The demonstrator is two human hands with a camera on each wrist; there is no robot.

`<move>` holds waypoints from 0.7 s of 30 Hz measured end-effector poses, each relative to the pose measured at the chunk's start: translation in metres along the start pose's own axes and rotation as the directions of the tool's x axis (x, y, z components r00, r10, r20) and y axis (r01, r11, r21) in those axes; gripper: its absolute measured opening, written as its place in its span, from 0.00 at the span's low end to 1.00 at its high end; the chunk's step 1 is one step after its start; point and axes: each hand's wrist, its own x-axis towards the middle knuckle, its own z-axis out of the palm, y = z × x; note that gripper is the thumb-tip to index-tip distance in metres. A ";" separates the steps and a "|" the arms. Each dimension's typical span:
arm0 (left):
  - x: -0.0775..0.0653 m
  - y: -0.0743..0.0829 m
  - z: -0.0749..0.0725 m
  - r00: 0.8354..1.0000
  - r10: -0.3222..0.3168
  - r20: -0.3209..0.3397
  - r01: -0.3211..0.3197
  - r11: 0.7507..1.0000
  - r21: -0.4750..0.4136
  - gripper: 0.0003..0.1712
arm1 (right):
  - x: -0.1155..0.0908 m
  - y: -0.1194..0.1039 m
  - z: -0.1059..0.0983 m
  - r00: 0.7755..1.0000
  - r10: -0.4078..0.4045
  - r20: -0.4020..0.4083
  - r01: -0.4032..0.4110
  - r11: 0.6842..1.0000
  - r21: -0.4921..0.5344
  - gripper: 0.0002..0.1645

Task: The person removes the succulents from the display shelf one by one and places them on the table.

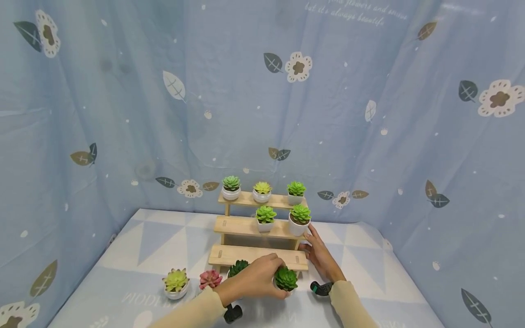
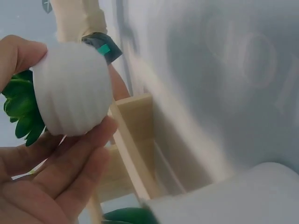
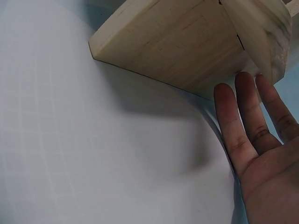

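Observation:
My left hand [image 1: 257,279] grips a small white ribbed pot [image 2: 72,88] with a dark green succulent [image 1: 285,279], in front of the lowest tier at its right end. In the left wrist view the pot is tilted on its side between thumb and fingers. My right hand [image 1: 321,257] is at the right side of the three-tier wooden stand [image 1: 242,225]. Its fingers [image 3: 250,109] look straight in the right wrist view, with the tips at the wood. A bright green succulent in a round white pot [image 1: 298,228] sits just above that hand, on the middle tier.
Three potted succulents stand on the top tier [image 1: 246,199], and another [image 1: 265,218] on the middle one. On the table, left of the held pot, are a yellow-green succulent [image 1: 176,281], a pink one [image 1: 210,279] and a dark green one [image 1: 238,268], partly hidden by my left arm.

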 end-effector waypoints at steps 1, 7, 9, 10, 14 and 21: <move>0.000 0.000 0.001 1.000 0.000 0.004 0.000 1.000 0.011 0.32 | -0.001 0.000 0.000 1.000 -0.001 0.004 0.001 1.000 0.001 0.45; 0.001 0.002 0.005 0.999 0.017 0.039 -0.021 0.996 0.092 0.30 | -0.002 0.001 0.000 1.000 -0.008 0.008 0.008 1.000 0.012 0.44; 0.003 0.002 0.006 0.998 0.031 0.047 -0.037 0.990 0.132 0.30 | -0.001 0.001 -0.001 1.000 -0.012 0.007 0.012 1.000 0.009 0.44; 0.003 0.002 0.007 0.998 0.043 0.049 -0.050 0.987 0.155 0.29 | 0.000 0.001 -0.001 1.000 -0.012 0.007 0.012 1.000 0.006 0.44; 0.005 0.003 0.011 0.995 0.072 0.062 -0.086 0.961 0.263 0.30 | 0.001 0.002 -0.001 1.000 -0.013 0.007 0.013 1.000 -0.011 0.44; 0.006 0.002 0.017 0.997 0.052 0.057 -0.069 0.935 0.348 0.28 | 0.000 0.003 -0.001 1.000 -0.008 0.009 0.008 1.000 -0.001 0.43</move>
